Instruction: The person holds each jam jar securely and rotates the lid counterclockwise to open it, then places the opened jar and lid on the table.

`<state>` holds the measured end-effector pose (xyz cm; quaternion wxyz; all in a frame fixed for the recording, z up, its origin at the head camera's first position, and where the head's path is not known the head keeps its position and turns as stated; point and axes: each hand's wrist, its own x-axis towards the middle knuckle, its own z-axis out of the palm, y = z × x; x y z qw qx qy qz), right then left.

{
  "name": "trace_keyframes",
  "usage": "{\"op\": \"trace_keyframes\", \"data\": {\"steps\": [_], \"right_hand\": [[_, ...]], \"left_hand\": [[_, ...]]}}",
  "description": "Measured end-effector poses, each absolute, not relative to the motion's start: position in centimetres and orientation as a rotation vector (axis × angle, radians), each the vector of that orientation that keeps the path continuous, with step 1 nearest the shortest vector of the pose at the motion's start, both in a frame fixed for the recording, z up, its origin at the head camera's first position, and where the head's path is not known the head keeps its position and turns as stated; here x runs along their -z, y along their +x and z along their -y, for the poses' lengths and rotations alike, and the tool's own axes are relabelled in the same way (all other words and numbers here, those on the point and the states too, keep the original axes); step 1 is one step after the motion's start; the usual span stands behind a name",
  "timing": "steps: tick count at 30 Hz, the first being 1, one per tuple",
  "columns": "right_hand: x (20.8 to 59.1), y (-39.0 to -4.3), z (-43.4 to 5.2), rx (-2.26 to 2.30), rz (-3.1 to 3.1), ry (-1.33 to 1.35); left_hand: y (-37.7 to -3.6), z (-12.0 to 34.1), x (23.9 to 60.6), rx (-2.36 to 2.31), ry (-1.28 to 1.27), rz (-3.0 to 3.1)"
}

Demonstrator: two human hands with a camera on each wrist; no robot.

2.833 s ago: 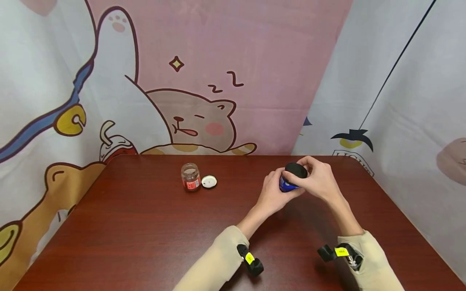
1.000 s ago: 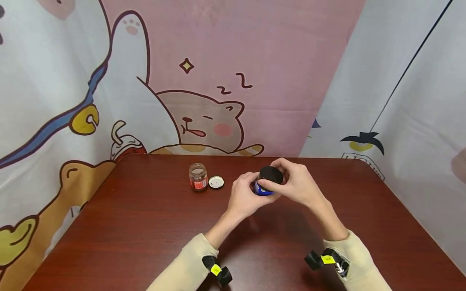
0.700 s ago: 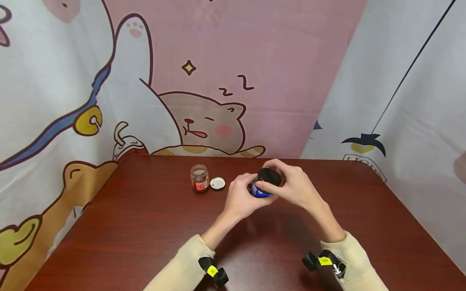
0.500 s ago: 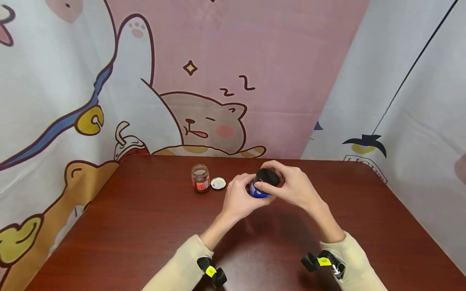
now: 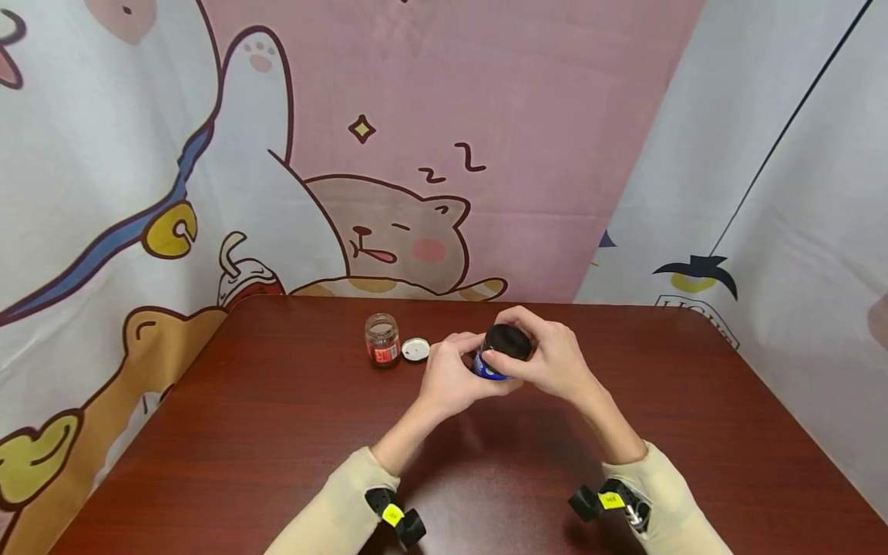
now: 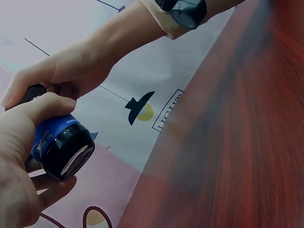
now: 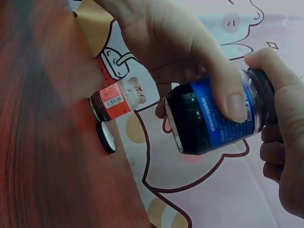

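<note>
Above the table, my left hand (image 5: 451, 379) grips the body of a glass jar (image 7: 216, 116) with a blue label and dark contents. My right hand (image 5: 555, 358) holds the jar's black lid (image 5: 508, 341) between thumb and fingers; the lid sits on the jar's mouth. In the left wrist view the jar's dark base (image 6: 71, 154) faces the camera. Whether the lid is loose cannot be seen. To the left on the table stands a second jar (image 5: 382, 343) with a red label and no lid. Beside it a lid (image 5: 415, 351) lies with its white inside up.
The dark red wooden table (image 5: 277, 447) reaches back to a cartoon-printed cloth (image 5: 541, 154) that hangs behind it and along both sides. Each sleeve carries a black wrist camera, one at the left wrist (image 5: 395, 516) and one at the right (image 5: 610, 501).
Since the earliest frame, both hands have moved left with the blue-labelled jar, closer to the red-labelled jar; part of this comes from the head view turning. Both hands keep their holds.
</note>
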<state>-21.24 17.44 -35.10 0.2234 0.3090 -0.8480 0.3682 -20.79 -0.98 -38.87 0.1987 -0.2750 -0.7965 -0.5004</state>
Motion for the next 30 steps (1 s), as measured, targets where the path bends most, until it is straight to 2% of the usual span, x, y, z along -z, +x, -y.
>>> {"op": "trace_keyframes", "data": {"steps": [21, 30], "right_hand": [[35.1, -21.2, -16.6, -1.327, 2.204, 1.037], [34.1, -20.8, -16.4, -1.354, 2.176, 1.323]], "left_hand": [[-21.2, 2.9, 37.6, 1.73, -0.949, 2.353], [-21.3, 4.3, 37.6, 2.162, -1.213, 2.399]]}}
